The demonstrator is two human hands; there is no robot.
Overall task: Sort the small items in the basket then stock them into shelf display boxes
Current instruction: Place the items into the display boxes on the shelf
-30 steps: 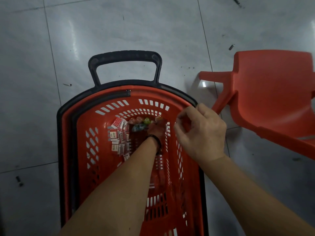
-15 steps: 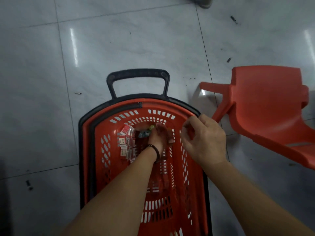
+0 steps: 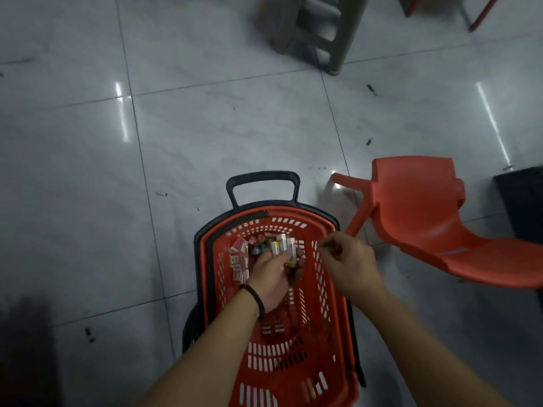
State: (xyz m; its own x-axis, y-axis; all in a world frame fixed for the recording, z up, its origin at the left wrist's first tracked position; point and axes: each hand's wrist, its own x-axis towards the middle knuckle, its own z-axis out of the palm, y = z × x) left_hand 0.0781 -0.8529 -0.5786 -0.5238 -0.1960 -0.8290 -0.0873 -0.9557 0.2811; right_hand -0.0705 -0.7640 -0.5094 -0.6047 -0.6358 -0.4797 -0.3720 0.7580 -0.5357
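Observation:
A red plastic shopping basket (image 3: 329, 292) with a black handle stands on the tiled floor. Small red-and-white packets (image 3: 238, 261) lie piled at its far left inside, with a few coloured sweets beside them. My left hand (image 3: 271, 276), a dark band on its wrist, is inside the basket and grips a bunch of small white and yellow boxes (image 3: 282, 245) that stick up above the fingers. My right hand (image 3: 348, 265) hovers over the basket's right rim, fingers curled, thumb and forefinger pinched together; whether it holds something is too small to see.
An orange plastic chair (image 3: 435, 227) lies tipped on the floor right of the basket. A grey stool (image 3: 318, 30) stands farther off at the top. A dark bin edge (image 3: 523, 207) shows at the far right. Grey tiles lie to the left.
My left hand has come up from the bottom of the basket with a bunch of small boxes in its grip. The view has tilted up, showing more floor and the stool.

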